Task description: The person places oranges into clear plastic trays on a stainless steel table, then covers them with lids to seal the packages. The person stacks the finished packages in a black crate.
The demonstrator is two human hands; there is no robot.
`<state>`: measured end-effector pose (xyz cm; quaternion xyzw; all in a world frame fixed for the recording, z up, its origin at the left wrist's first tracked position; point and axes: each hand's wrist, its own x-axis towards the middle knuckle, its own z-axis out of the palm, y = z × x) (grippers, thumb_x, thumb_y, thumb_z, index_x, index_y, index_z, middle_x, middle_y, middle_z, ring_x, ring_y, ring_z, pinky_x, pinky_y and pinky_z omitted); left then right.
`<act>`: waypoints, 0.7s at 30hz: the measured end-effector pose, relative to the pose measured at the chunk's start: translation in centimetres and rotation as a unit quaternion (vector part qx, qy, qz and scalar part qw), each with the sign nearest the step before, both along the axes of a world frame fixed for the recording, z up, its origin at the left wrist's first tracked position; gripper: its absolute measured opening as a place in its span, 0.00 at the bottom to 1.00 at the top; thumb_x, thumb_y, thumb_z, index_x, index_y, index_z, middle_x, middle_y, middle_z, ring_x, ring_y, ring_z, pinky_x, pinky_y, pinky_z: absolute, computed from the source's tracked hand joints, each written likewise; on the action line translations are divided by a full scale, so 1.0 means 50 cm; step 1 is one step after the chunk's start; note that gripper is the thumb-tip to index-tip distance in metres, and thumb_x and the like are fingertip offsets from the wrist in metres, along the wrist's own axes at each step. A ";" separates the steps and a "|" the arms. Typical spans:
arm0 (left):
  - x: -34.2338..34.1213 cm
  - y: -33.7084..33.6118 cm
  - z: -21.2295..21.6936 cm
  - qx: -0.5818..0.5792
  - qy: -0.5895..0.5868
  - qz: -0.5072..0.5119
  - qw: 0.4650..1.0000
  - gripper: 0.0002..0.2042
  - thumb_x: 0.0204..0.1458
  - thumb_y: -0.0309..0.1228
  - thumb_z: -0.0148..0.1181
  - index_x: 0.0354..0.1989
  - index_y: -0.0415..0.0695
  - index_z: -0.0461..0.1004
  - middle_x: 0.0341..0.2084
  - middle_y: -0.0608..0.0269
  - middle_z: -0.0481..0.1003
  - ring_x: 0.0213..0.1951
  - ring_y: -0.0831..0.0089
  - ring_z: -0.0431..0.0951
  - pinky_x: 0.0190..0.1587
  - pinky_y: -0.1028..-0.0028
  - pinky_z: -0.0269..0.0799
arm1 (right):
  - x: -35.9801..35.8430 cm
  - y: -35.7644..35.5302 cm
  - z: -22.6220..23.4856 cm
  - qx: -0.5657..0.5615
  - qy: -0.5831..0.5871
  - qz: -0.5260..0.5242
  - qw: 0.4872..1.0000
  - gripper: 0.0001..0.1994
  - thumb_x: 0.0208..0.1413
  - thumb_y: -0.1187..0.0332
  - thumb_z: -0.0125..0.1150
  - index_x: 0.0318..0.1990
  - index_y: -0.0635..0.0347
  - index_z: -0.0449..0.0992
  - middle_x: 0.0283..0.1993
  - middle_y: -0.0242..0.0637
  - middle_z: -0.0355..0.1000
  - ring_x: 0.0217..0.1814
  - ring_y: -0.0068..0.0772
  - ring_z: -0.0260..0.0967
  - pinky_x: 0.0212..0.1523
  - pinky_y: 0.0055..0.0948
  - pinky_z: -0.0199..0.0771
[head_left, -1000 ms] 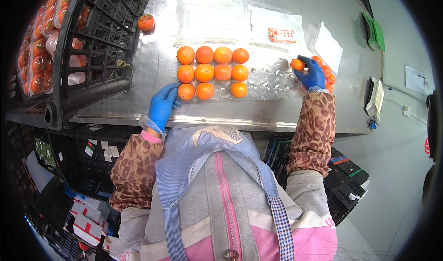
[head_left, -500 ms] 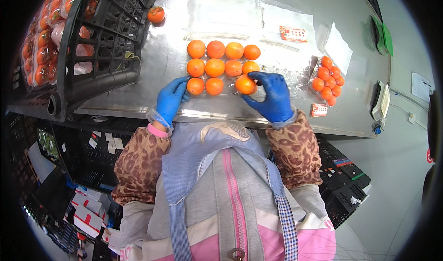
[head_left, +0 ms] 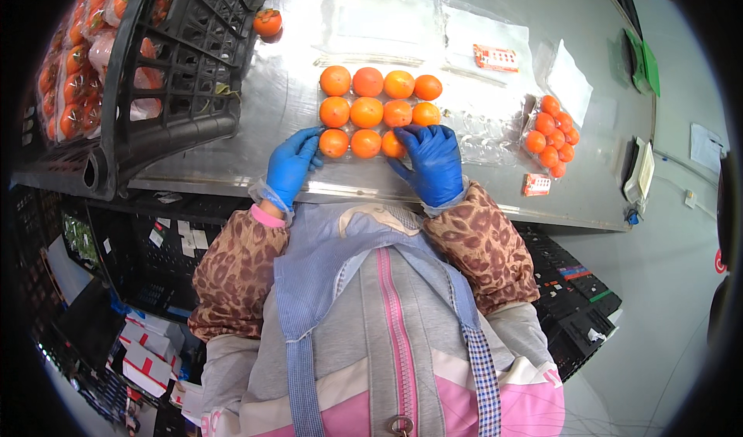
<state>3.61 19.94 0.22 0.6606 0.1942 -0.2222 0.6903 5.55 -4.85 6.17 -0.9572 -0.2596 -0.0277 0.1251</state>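
Orange persimmons (head_left: 367, 113) sit in three rows in a clear plastic tray (head_left: 354, 161) on the metal table. My right hand (head_left: 433, 164), in a blue glove, is closed round a persimmon (head_left: 392, 145) in the near row. That fruit rests beside two others of its row, partly covered by my fingers. At the tray's near left corner, my gloved left hand (head_left: 291, 166) pinches the edge, close to the first persimmon (head_left: 333, 142) there. Empty clear tray cells (head_left: 484, 137) show to the right of the filled part.
A black crate (head_left: 182, 66) stands at the left, with packed persimmons (head_left: 75, 89) beyond it. One loose persimmon (head_left: 268, 22) lies near the crate. Rightward are a pack of small orange fruit (head_left: 552, 131), a red-and-white label (head_left: 536, 184), a label strip (head_left: 495, 58) and white sheets (head_left: 569, 81).
My right hand has moved left and set its persimmon down in the third place of the near row. My left hand stays at the tray's corner.
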 end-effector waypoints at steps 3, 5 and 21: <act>0.002 -0.001 0.005 0.010 0.000 -0.008 1.000 0.13 0.60 0.30 0.49 0.50 0.41 0.73 0.27 0.67 0.75 0.25 0.82 0.71 0.28 0.82 0.67 | 0.001 -0.002 0.003 0.009 0.007 -0.003 1.000 0.24 0.41 0.61 0.67 0.48 0.54 0.71 0.43 0.35 0.68 0.44 0.39 0.65 0.46 0.41 0.63; 0.003 0.000 0.007 0.017 0.002 -0.009 1.000 0.13 0.60 0.30 0.49 0.51 0.41 0.73 0.28 0.67 0.75 0.25 0.82 0.72 0.29 0.82 0.67 | 0.002 -0.022 0.010 0.063 -0.004 -0.012 0.998 0.23 0.41 0.61 0.68 0.48 0.53 0.71 0.42 0.35 0.69 0.42 0.39 0.66 0.44 0.40 0.64; -0.006 0.000 -0.017 0.011 -0.016 0.012 1.000 0.14 0.60 0.32 0.50 0.50 0.40 0.73 0.27 0.67 0.74 0.24 0.81 0.72 0.28 0.81 0.67 | 0.206 -0.352 0.007 0.100 -0.059 -0.249 0.962 0.19 0.48 0.64 0.65 0.50 0.52 0.74 0.44 0.36 0.73 0.46 0.35 0.70 0.48 0.32 0.70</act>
